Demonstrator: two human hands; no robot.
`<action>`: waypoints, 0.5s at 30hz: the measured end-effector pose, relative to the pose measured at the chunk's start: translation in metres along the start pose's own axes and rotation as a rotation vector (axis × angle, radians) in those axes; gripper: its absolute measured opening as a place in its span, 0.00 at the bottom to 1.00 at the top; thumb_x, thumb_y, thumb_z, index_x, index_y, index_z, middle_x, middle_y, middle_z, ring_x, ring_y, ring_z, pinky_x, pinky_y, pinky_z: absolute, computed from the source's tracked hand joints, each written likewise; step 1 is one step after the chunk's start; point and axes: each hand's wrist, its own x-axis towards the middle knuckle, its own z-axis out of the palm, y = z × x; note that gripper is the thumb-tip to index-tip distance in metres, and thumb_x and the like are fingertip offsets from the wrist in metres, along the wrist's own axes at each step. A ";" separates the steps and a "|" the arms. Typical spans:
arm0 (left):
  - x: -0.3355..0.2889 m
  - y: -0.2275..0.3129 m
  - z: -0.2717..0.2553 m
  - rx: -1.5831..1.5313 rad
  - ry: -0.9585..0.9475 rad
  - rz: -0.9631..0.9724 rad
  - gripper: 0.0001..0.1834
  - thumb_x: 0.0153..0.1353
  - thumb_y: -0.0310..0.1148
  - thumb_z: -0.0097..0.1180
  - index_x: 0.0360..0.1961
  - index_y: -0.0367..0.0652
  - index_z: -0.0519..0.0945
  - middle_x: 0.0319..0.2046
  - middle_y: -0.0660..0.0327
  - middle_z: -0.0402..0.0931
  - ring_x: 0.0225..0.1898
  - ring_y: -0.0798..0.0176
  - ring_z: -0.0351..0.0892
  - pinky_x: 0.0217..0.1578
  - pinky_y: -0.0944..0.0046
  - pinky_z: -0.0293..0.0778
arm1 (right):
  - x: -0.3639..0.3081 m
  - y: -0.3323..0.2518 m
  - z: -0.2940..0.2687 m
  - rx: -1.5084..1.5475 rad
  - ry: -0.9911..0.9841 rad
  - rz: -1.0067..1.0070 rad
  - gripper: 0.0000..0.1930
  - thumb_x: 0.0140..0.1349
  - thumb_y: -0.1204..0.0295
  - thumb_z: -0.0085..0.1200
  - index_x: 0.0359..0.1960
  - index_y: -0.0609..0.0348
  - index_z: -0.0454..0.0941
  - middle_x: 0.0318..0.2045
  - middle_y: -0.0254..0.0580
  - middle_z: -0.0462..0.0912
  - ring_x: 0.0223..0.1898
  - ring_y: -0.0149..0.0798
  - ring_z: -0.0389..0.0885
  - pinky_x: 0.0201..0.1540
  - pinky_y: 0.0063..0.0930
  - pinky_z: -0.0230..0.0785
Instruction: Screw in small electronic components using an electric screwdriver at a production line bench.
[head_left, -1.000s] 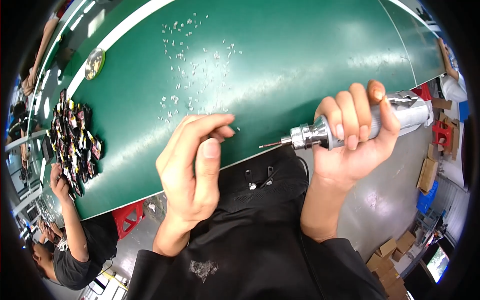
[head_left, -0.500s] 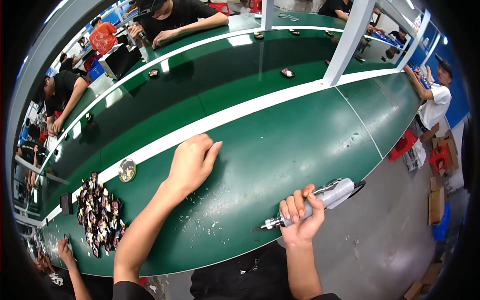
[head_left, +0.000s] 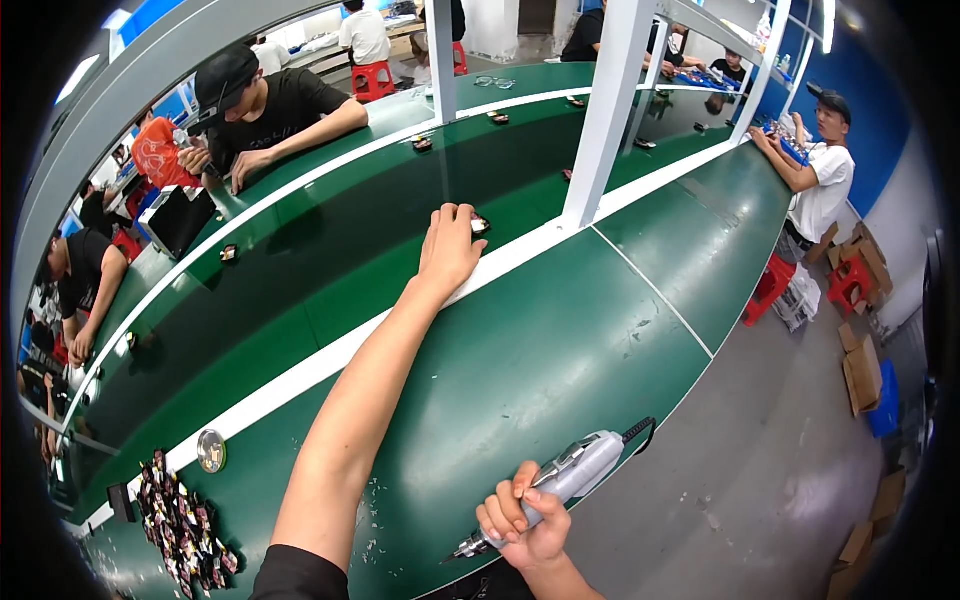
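Note:
My left hand (head_left: 452,250) reaches over the white rail onto the dark conveyor belt. Its fingers are stretched forward, right beside a small black-and-red part with a pale patch (head_left: 480,225); whether they touch it I cannot tell. My right hand (head_left: 523,517) is wrapped round the grey body of an electric screwdriver (head_left: 580,468). The tool's bit points down and left over the front of the green table, and a black cord leaves its rear end.
A heap of similar small parts (head_left: 180,525) lies at the left, near a round dish (head_left: 211,451) and a black box (head_left: 121,502). More parts (head_left: 229,254) sit on the belt. A white post (head_left: 605,120) rises from the rail. Co-workers sit across the belt.
My left hand has moved forward and right from above the table to the belt, beside a part. The screwdriver in my right hand sits lower and further left in view, as the view has shifted.

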 end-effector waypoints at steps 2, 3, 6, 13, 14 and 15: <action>0.008 -0.009 0.008 0.012 0.026 0.029 0.22 0.52 0.30 0.63 0.47 0.38 0.71 0.45 0.51 0.72 0.49 0.49 0.70 0.52 0.56 0.67 | -0.002 0.002 0.000 0.011 0.009 0.025 0.05 0.62 0.69 0.43 0.33 0.55 0.68 0.12 0.32 0.61 0.13 0.28 0.60 0.25 0.26 0.60; 0.008 -0.010 0.008 -0.018 -0.009 0.008 0.21 0.52 0.30 0.63 0.47 0.37 0.71 0.43 0.51 0.73 0.48 0.49 0.71 0.51 0.56 0.67 | -0.003 0.002 0.000 0.011 0.001 0.029 0.05 0.62 0.69 0.43 0.33 0.55 0.68 0.12 0.32 0.61 0.13 0.29 0.60 0.25 0.27 0.60; 0.001 -0.014 -0.002 -0.091 -0.012 -0.003 0.15 0.54 0.29 0.60 0.43 0.35 0.74 0.38 0.50 0.77 0.43 0.50 0.74 0.46 0.55 0.71 | -0.008 0.004 0.000 0.037 -0.003 0.048 0.03 0.62 0.71 0.44 0.34 0.54 0.69 0.14 0.32 0.61 0.14 0.29 0.60 0.27 0.28 0.59; -0.113 0.032 -0.087 -0.227 -0.336 0.448 0.20 0.51 0.22 0.60 0.48 0.36 0.76 0.47 0.52 0.75 0.49 0.49 0.73 0.51 0.57 0.70 | -0.006 -0.003 -0.004 0.011 -0.018 0.030 0.04 0.62 0.70 0.44 0.33 0.55 0.66 0.13 0.32 0.61 0.12 0.29 0.60 0.24 0.28 0.62; -0.142 0.041 -0.100 -0.248 -0.401 0.457 0.21 0.51 0.22 0.61 0.49 0.37 0.75 0.50 0.52 0.73 0.50 0.49 0.72 0.51 0.56 0.70 | -0.005 -0.005 -0.005 0.011 -0.027 0.026 0.04 0.62 0.69 0.44 0.33 0.55 0.66 0.13 0.32 0.61 0.12 0.29 0.60 0.23 0.27 0.61; -0.169 0.047 -0.119 -0.246 -0.462 0.445 0.22 0.50 0.22 0.61 0.50 0.37 0.75 0.50 0.53 0.73 0.51 0.49 0.71 0.51 0.56 0.71 | -0.004 -0.004 -0.004 0.009 -0.037 0.035 0.05 0.63 0.68 0.45 0.33 0.55 0.66 0.13 0.32 0.61 0.12 0.29 0.60 0.23 0.26 0.61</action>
